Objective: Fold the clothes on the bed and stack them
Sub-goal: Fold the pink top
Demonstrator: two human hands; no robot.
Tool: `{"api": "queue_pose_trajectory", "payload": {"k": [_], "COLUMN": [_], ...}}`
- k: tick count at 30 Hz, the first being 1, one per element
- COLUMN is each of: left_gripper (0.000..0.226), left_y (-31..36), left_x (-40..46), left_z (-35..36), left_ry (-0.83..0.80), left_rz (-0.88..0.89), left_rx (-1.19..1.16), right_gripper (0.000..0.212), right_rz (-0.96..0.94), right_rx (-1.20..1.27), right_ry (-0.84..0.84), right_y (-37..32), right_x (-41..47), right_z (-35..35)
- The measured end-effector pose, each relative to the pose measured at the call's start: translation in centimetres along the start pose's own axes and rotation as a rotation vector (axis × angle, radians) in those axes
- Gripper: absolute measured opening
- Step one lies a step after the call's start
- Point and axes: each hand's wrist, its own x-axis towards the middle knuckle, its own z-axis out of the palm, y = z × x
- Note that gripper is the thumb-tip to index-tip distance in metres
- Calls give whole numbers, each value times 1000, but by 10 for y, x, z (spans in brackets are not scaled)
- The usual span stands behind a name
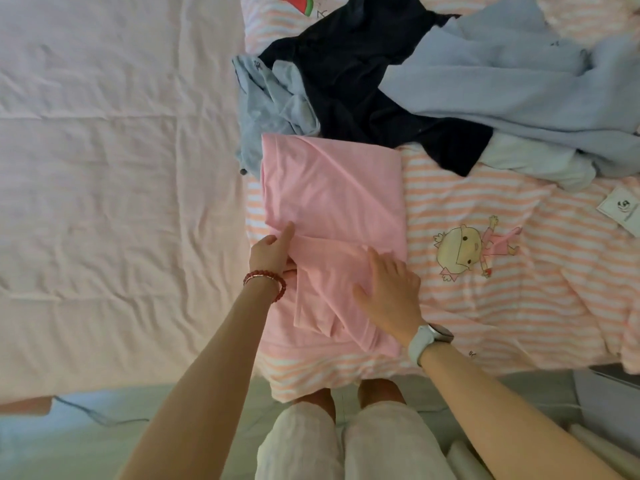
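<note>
The bed [104,168] carries everything: a plain pale sheet on the left side, and on the right a striped quilt [519,306] with a cartoon print, which serves as the folding surface.

At the far side of the quilt lies the unfolded heap, kept apart from the working spot: a light blue garment [502,81], a navy garment [353,81] across it, and a grey-blue piece [270,109] at the left edge.

The pink garment [332,195] lies spread flat near the bed's edge, right in front of the person, so both arms reach it. Its near part is already turned over itself in a diagonal flap; judged from this, the folding is partway and no stack is started.

The right hand [391,292], fingers straight and spread, presses flat on the flap, probably to pin the fold. The left hand [273,251] pinches the cloth's left edge, forefinger stretched along it, likely to line up or tuck the side.
</note>
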Motion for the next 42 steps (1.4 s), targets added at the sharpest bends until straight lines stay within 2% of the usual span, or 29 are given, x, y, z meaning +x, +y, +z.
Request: {"api": "queue_pose_trajectory", "payload": {"k": [5, 7, 9, 11, 13, 14, 15, 17, 19, 22, 24, 26, 28, 29, 30, 32, 33, 34, 35, 36, 38, 39, 42], "left_gripper": [15, 14, 11, 12, 13, 15, 17, 19, 17, 17, 17, 17, 20, 24, 31, 52, 51, 41, 31, 26, 34, 34, 31], "left_y": [4, 3, 1, -1, -3, -4, -6, -10, -13, -18, -23, -27, -30, -30, -29, -27, -28, -29, -32, -34, -43, -47, -59], "left_x": [5, 2, -2, -5, -6, -6, -7, -9, -13, -19, -23, -25, -25, -25, -27, -29, -30, -31, -33, -34, -33, -33, -38], "left_z": [-6, -9, -13, -20, -31, -37, -42, -48, -47, -39, -32, -29, -30, -31, -33, -35, -37, -37, -38, -38, -40, -40, -37], "left_ry": [-49, -80, -108, -90, -64, -66, -78, -117, -145, -153, -146, -127, -132, -142, -150, -162, -179, -199, -217, -221, -157, -101, -12], "left_rz": [-32, -5, 36, 87, 121, 120, 106, 68, 68, 99, 118, 139, 141, 139, 137, 104, 79, 52, 29, 30, 110, 156, 193], "left_rx": [77, 120, 114, 99, 73, 48, 29, 13, 15, 38, 53, 82, 101, 108, 122, 176, 179, 157, 152, 182, 331, 376, 352], "right_gripper": [52, 38, 16, 3, 12, 14, 14, 11, 20, 47, 58, 43, 25, 22, 22, 28, 30, 30, 29, 28, 28, 29, 26], "right_rz": [128, 86, -34, -137, -196, -218, -220, -169, -138, -158, -108, -57, -114, -219, -345, -509, -486, -400, -284, -179, 22, 133, 346], "right_rx": [-14, -54, -43, 315, 670, 741, 777, 727, 629, 455, 176, -45, 39, 154, 241, 320, 366, 449, 541, 597, 564, 546, 614], "right_ry": [12, -5, -38, -241, -504, -547, -497, -198, -24, -88, -86, 9, 100, 72, -43, -400, -476, -442, -330, -146, 170, 245, 182], "right_y": [-3, -5, -10, -19, -30, -33, -32, -23, -14, -17, -25, -30, -32, -31, -30, -32, -29, -25, -19, -11, 9, 20, 41], "right_x": [16, 21, 17, 1, -19, -27, -31, -30, -25, -23, -26, -24, -23, -22, -23, -30, -33, -34, -34, -33, -33, -32, -36], "right_z": [-5, -12, -20, -30, -34, -31, -25, -14, -6, 5, 15, 18, 17, 17, 16, 11, 9, 9, 9, 10, 13, 16, 25]}}
